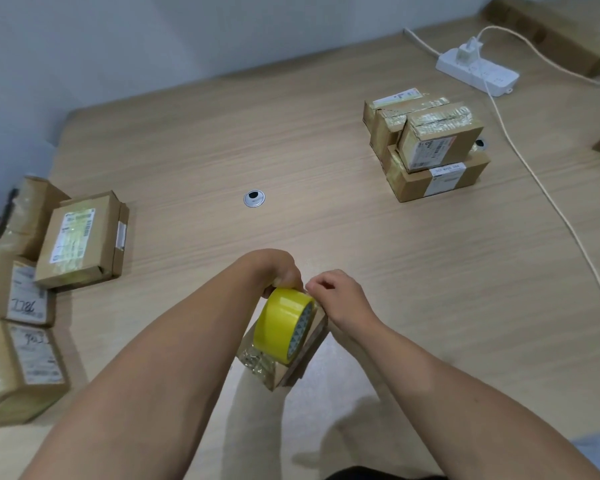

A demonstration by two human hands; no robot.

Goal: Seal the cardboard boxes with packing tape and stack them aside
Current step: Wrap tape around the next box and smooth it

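Note:
A small cardboard box (293,367) with old crinkled clear tape on it is held tilted above the wooden table (395,271), close to me. A yellow roll of packing tape (284,323) lies against the box's top. My left hand (283,275) grips the far rim of the roll. My right hand (340,299) has its fingers curled at the roll's upper right edge, where the box's far corner lies; whether it pinches the tape end or the box is hidden. A stack of taped boxes (430,147) stands at the back right.
Several more cardboard boxes (80,237) lie at the left edge of the table. A metal cable grommet (254,198) sits mid-table. A white power strip (475,69) with a plug and cords lies at the far right. More cardboard (561,32) lies in the far right corner.

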